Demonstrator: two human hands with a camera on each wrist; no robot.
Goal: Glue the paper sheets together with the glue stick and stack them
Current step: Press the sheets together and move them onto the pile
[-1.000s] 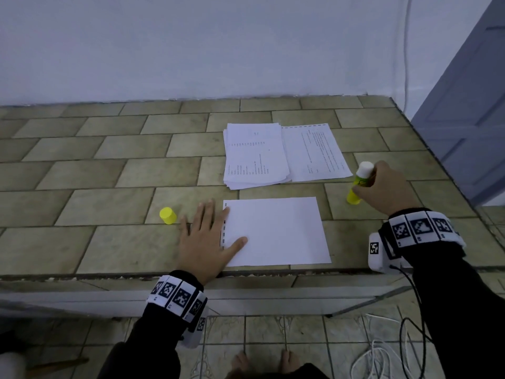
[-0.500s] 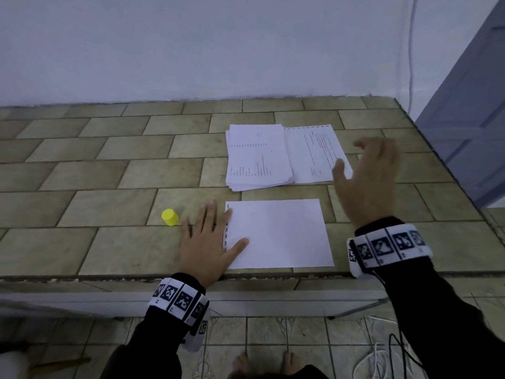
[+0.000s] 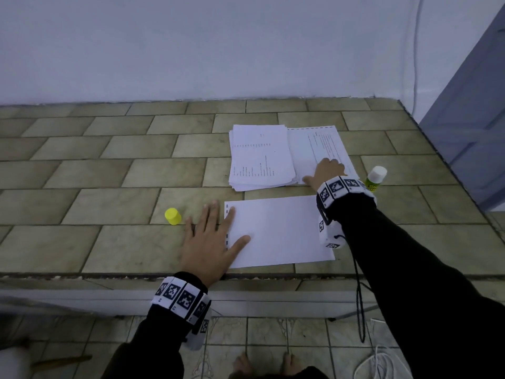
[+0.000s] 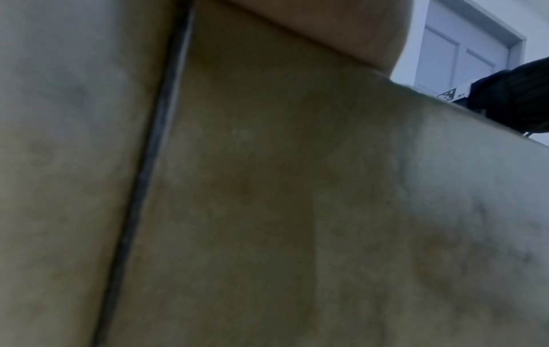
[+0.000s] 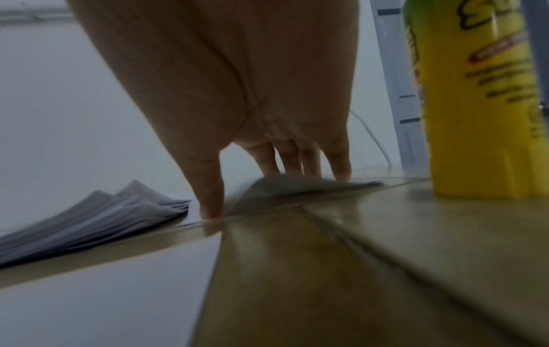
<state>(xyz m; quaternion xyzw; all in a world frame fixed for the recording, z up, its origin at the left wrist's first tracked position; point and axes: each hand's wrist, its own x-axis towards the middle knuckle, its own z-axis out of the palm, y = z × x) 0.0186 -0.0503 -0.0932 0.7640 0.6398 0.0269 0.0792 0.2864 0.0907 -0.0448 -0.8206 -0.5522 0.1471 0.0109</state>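
Two hands are working on the tiled ledge (image 3: 109, 242), and I am logging them from nearest to farthest. My left hand (image 3: 210, 242) is lying flat with fingers straight and spread, thumb and forefinger pressing the left edge of the blank sheet (image 3: 278, 231) nearest me; it is grasping nothing. Just left of it the yellow cap (image 3: 173, 216) is standing loose on the tile. Farther out, my right hand (image 3: 326, 172) is reaching down onto the single printed sheet (image 3: 317, 149): fingertips (image 5: 341, 173) are pressing its near edge while the thumb sits at the corner, and the paper is bowing up under them in the right wrist view. I am judging this a pinch beginning, not a secure hold. Beside that sheet, the thick paper stack (image 3: 259, 157) is lying fanned. The glue stick (image 3: 375, 177) is standing uncapped just right of my wrist.

Risks I am noting:
- my right sleeve or wrist band clipping the upright stick and toppling it;
- the bowed sheet creasing, or slipping from the fingertips;
- glue drying while the cap is off;
- the blank sheet shifting if the left hand eases.
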